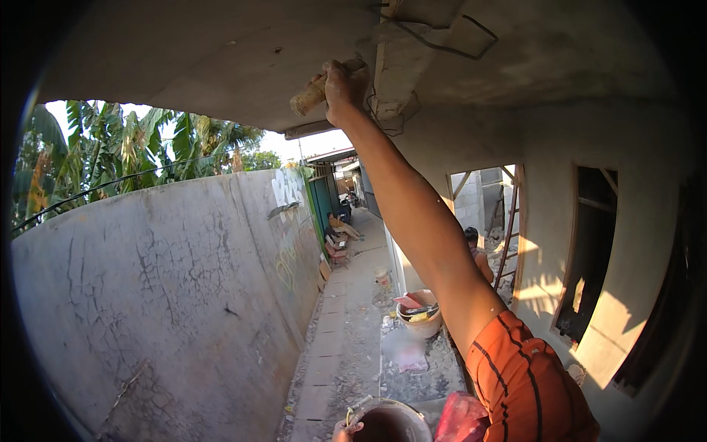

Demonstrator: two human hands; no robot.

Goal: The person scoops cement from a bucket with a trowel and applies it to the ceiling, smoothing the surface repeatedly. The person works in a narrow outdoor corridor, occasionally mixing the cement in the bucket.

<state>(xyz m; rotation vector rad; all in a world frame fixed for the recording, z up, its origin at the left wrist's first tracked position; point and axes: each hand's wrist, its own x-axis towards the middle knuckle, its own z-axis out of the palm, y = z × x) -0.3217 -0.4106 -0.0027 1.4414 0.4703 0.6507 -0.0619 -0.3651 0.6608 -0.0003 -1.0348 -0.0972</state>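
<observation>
Raised toward the grey plastered ceiling [199,74], my right hand [346,87] is closed around a thick, dusty, beige cylinder [308,98], perhaps a tool handle. Its far end, near the ceiling, is mostly hidden by my fingers. At the lower edge, my left hand [345,431] shows only in part. Its fingers grip the rim of a bucket [412,411] with a dark interior. Right beside that bucket lies a red plastic bag or sheet [460,418], partly behind my orange sleeve.
A pail [421,324] holding tools stands on a rubble-strewn ledge [442,376]. To the left runs a cracked wall [169,287] along a narrow path [335,324]. Bent wire [471,55] hangs by the ceiling beam [401,74]. One person [482,258] is near the window opening; another [342,227] sits farther off.
</observation>
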